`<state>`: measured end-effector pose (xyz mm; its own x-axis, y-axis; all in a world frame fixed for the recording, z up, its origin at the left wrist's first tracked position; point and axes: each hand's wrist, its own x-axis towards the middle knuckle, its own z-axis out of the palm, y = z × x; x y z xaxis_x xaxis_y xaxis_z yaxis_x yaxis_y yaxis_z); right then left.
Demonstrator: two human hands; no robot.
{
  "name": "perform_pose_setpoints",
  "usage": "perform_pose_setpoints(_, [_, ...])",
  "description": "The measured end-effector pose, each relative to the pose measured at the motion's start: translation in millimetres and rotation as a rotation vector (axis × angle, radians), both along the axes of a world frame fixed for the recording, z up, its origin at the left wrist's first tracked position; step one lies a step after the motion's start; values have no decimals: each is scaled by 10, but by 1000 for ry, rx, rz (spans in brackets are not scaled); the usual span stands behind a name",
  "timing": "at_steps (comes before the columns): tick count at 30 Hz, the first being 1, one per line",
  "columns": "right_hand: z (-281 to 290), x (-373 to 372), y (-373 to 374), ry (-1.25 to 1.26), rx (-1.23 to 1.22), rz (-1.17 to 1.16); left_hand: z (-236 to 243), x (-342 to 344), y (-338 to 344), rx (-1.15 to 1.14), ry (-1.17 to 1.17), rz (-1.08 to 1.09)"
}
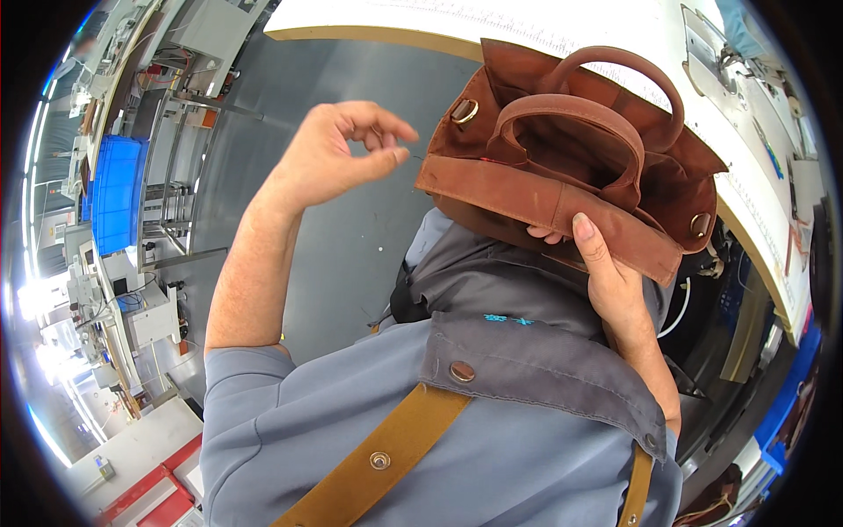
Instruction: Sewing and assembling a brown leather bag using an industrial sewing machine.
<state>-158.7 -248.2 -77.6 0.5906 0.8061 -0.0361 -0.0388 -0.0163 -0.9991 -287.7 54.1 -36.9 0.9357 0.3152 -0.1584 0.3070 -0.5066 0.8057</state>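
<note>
- The brown leather handbag (571, 167) is held up in the air in front of the person's chest, just off the near edge of the white worktop (755, 202); everything below is placed against the bag.
- The right hand (615, 281) is under the bag's near rim, its grip closed on the rim with the thumb pressed flat on the outside and the fingers tucked behind and below.
- The left hand (338, 154) is raised to the left of the bag, level with its rim, thumb and forefinger pinched together. A fine dark line, seemingly a thread or needle, runs from the pinch toward the bag's left corner; it is too thin to name for sure.
- Judged from this, the step in hand looks like hand finishing at that corner, drawing something thin out from it. The next move would call for a steady hold on the bag and a straight, even pull.
- The bag's mouth is open between its two handles; the inside is dark and no contents can be made out.
- A grey apron (527, 351) with tan straps lies below the bag.
</note>
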Motion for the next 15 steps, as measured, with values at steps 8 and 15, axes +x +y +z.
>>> perform_pose_setpoints(8, [0,4,-1,-12,14,14,-28,-11,-156,78,-76,-44])
perform_pose_setpoints(15, [-5,-2,0,11,17,-6,-98,-31,-111,114,-136,70])
